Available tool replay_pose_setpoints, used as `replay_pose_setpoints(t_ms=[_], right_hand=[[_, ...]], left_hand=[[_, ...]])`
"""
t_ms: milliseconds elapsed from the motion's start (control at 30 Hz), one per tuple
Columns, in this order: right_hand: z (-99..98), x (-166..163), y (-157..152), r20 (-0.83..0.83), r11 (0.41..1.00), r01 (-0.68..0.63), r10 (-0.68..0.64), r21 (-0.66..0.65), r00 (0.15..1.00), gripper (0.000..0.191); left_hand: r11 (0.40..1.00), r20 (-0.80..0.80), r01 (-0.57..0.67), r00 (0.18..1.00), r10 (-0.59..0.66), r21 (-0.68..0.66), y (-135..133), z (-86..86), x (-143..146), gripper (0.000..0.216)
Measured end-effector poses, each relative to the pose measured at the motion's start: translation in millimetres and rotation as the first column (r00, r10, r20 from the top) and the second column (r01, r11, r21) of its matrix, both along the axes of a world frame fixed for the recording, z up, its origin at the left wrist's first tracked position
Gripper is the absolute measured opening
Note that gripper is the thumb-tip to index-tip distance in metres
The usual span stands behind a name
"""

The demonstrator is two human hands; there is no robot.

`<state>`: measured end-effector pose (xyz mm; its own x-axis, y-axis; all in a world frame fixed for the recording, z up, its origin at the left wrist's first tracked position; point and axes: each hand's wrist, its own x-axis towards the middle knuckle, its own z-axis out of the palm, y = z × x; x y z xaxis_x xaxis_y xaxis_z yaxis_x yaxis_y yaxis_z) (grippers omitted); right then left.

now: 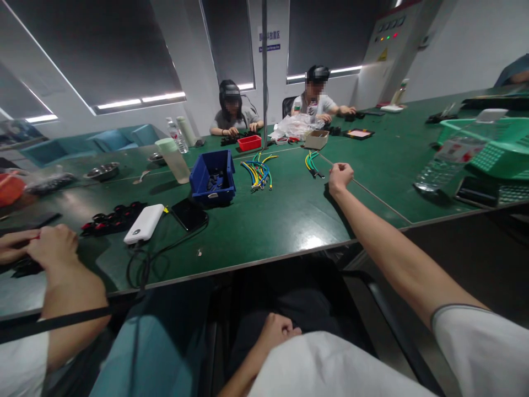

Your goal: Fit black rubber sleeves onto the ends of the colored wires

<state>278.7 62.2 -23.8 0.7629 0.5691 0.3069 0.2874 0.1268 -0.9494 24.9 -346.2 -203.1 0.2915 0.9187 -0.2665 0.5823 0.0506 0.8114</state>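
White shirt [330,366]; cables [311,164] near right hand [341,176], box [316,141] behind, blue bin [223,194] left.

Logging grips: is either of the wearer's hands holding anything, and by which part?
No held thing shows. The right hand, near the smaller cable bundle, and the left hand are both curled, so something small could be hidden.

We see a green table [273,226] carrying, from our left to right, a white power bank [144,223] beside a black phone [189,214], a blue bin [200,184], a loose pile of coloured cables [258,173], a smaller cable bundle [312,164], a water bottle [449,154] and a green basket [508,149].
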Motion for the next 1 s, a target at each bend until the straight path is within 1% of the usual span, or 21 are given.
replay_pose_setpoints(t_ms=[67,133,167,267,333,367,500,533,600,633,700,800,867,933,1000], right_hand=[[1.6,-1.3,-0.4,-0.05,1.0,0.004,-0.004,0.005,0.999,0.008],[2.7,-1.6,-1.1,-0.091,1.0,0.009,-0.008,0.004,0.996,0.007],[3.2,-1.4,-1.4,-0.106,1.0,0.012,-0.011,0.002,0.994,0.007],[4.9,0.1,-1.8,-0.135,1.0,0.019,-0.02,-0.011,0.991,0.01],[6.3,0.9,-2.3,-0.143,1.0,0.018,-0.021,-0.022,0.99,0.014],[7.0,1.0,-2.8,-0.142,0.999,0.015,-0.019,-0.028,0.99,0.016],[7.6,-0.4,-7.7,-0.109,0.998,-0.009,0.003,-0.055,0.994,0.027],[7.2,-1.1,-9.3,-0.092,0.998,-0.014,0.009,-0.06,0.996,0.028],[6.4,-2.4,-12.3,-0.052,0.998,-0.02,0.017,-0.067,0.998,0.029],[6.1,-3.1,-13.5,-0.034,0.997,-0.022,0.02,-0.072,0.999,0.028],[6.4,-4.7,-15.2,-0.005,0.996,-0.026,0.026,-0.08,1.0,0.028],[8.1,-7.6,-16.8,0.022,0.996,-0.016,0.018,-0.085,1.0,0.028],[8.9,-9.6,-17.6,0.033,0.996,-0.002,0.005,-0.086,0.999,0.03],[8.6,-11.4,-18.3,0.042,0.996,0.017,-0.013,-0.086,0.999,0.032],[7.7,-12.9,-18.8,0.053,0.995,0.028,-0.023,-0.093,0.998,0.038]], left_hand=[[0.979,0.122,-0.177,0.979,0.164,0.102,5.9,0.6,1.6,0.041],[0.927,0.21,-0.331,0.933,0.293,0.177,13.0,-0.3,1.2,0.044],[0.907,0.216,-0.37,0.92,0.328,0.201,16.4,-1.1,0.3,0.046],[0.856,0.206,-0.432,0.9,0.385,0.284,23.9,-2.5,-3.3,0.047],[0.826,0.183,-0.42,0.907,0.378,0.376,26.8,-1.3,-2.7,0.047],[0.816,0.163,-0.389,0.921,0.353,0.428,28.2,-0.3,-0.5,0.045],[0.782,0.044,-0.178,0.981,0.19,0.597,36.5,1.4,19.6,0.033],[0.77,0.014,-0.138,0.986,0.165,0.623,39.2,0.5,25.2,0.03],[0.744,-0.036,-0.091,0.988,0.153,0.661,44.2,-2.1,32.2,0.029],[0.731,-0.055,-0.086,0.985,0.166,0.677,46.5,-3.3,32.6,0.03],[0.695,-0.076,-0.118,0.967,0.241,0.709,51.5,-4.1,26.4,0.034],[0.603,-0.067,-0.237,0.897,0.437,0.762,64.0,-0.6,5.1,0.038],[0.546,-0.065,-0.286,0.842,0.535,0.787,75.8,3.6,-9.4,0.04],[0.523,-0.088,-0.291,0.807,0.584,0.801,86.6,6.9,-19.6,0.04],[0.536,-0.136,-0.272,0.787,0.602,0.799,92.8,8.2,-25.3,0.037]])
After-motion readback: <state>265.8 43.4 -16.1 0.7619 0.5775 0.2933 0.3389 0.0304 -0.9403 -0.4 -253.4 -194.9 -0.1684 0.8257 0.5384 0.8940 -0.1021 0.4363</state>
